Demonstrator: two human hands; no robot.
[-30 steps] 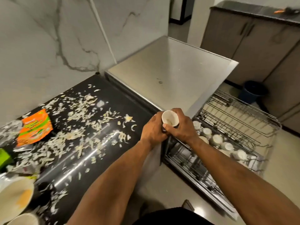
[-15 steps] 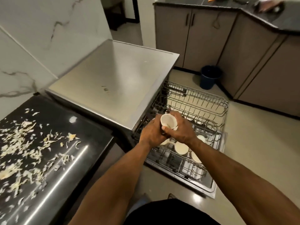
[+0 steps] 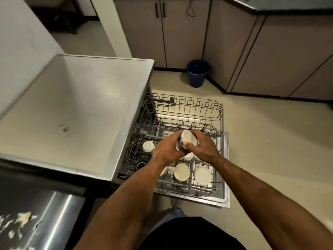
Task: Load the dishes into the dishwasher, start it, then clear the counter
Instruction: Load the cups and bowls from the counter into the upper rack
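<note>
A white cup [image 3: 188, 139] sits tilted between both hands, its mouth turned up and away from me. My left hand [image 3: 166, 150] grips it from the left and my right hand [image 3: 202, 147] grips it from the right. Both hands hover over the lower rack [image 3: 219, 184] of the open dishwasher [image 3: 75, 109]. Several white cups [image 3: 182, 171] stand upside down in that rack below my hands, and another cup [image 3: 148, 146] sits at its left side. The upper rack [image 3: 185, 107] is pulled out behind.
The dishwasher's steel top fills the left. A black counter [image 3: 54, 219] with food scraps [image 3: 23, 217] lies at the bottom left. A blue bucket [image 3: 197, 73] stands on the floor by grey cabinets [image 3: 243, 51]. The open door [image 3: 226, 170] lies under the rack.
My view has swung right from the littered counter to the dishwasher. Both hands carried the cup over the lower rack and tilted it.
</note>
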